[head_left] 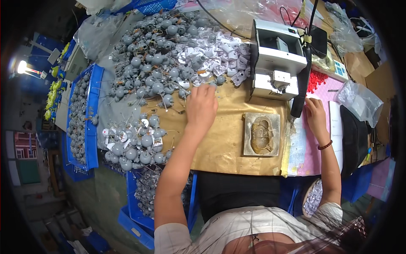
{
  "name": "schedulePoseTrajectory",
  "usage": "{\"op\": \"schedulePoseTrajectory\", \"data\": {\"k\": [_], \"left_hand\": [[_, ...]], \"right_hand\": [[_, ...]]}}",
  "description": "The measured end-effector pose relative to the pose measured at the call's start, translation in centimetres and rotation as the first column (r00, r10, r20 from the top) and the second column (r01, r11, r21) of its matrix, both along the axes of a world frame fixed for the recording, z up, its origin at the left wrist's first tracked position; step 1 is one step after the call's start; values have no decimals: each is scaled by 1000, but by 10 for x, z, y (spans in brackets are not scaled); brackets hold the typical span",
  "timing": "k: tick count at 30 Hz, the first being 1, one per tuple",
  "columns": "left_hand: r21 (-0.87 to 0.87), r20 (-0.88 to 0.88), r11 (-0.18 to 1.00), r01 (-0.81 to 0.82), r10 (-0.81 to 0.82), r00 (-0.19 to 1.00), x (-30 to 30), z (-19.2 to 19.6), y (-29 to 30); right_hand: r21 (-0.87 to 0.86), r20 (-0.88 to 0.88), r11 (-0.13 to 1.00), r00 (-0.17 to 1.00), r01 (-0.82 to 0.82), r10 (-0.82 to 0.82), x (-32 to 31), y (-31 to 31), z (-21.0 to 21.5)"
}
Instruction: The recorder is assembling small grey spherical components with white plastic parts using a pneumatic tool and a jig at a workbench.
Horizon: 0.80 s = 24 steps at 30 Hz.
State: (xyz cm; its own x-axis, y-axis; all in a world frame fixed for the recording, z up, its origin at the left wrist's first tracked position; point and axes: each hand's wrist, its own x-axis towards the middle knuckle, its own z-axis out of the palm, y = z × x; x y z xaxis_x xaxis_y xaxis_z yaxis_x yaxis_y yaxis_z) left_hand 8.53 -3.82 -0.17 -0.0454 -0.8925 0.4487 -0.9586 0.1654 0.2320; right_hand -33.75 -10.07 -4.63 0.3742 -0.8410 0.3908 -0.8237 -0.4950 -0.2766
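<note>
My left hand (202,106) reaches to the near edge of a big heap of grey ball-shaped parts (157,87) with thin wires. Its fingers are bent together among the parts, and what they hold, if anything, is hidden. White plastic pieces (230,53) lie mixed in beside it. On the right, my right hand (316,116) is at the near side of a pile of small red pieces (315,80), its fingers curled and drawn together; I cannot make out what is in them. Between the hands a square metal mould block (261,134) with a rounded hollow rests on the brown table cover (220,148).
A white bench machine (277,63) with a black arm (299,95) stands behind the mould. Finished-looking grey balls on white bases (135,146) lie at left. Blue crates (95,101) of grey parts stand left and below. A plastic bag (359,101) and black cloth (353,139) lie right.
</note>
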Motion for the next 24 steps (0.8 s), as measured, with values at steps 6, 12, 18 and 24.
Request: {"op": "schedulePoseTrajectory", "data": {"k": [6, 12, 18, 24], "left_hand": [[-9, 119, 997, 79, -78, 990, -49, 0, -53], [-47, 127, 972, 231, -224, 966, -44, -28, -67], [185, -130, 929, 321, -301, 945, -35, -8, 60], [257, -214, 865, 431, -384, 898, -37, -6, 72]], "right_hand": [[-69, 38, 998, 999, -12, 15, 0, 1, -5], [170, 428, 983, 894, 66, -134, -15, 3, -4], [435, 758, 883, 600, -176, -254, -19, 32, 29], [492, 843, 683, 491, -540, -219, 41, 47, 44]]}}
